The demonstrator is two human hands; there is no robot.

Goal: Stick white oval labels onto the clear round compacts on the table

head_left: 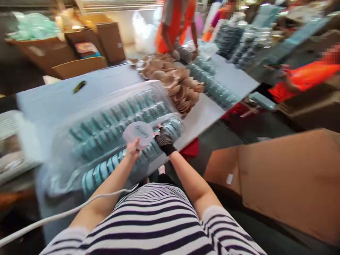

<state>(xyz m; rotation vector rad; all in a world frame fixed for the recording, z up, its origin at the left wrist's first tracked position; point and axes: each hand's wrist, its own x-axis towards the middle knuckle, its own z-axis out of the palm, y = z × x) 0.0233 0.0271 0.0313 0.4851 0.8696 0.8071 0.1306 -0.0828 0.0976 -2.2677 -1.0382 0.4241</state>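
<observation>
My left hand [132,148], bare, is closed on the lower edge of a round, pale translucent disc [140,131] with dark writing on it. Just right of the disc, my right hand [164,141] wears a dark half-finger glove and rests over a row of pale blue round pieces [172,128]. Blur hides whether its fingers grip anything. Clear plastic wrapping [62,152] surrounds several rows of these pieces, standing on edge. Another blue row [102,171] runs beneath my left forearm.
On the white table [106,76] lie a heap of brown, curved pieces [170,78], more wrapped rows [212,85] and a small dark yellow-marked tool [79,86]. Cardboard boxes [287,184] stand right and back left. A white cable [61,215] crosses at left. People in orange vests [174,24] work nearby.
</observation>
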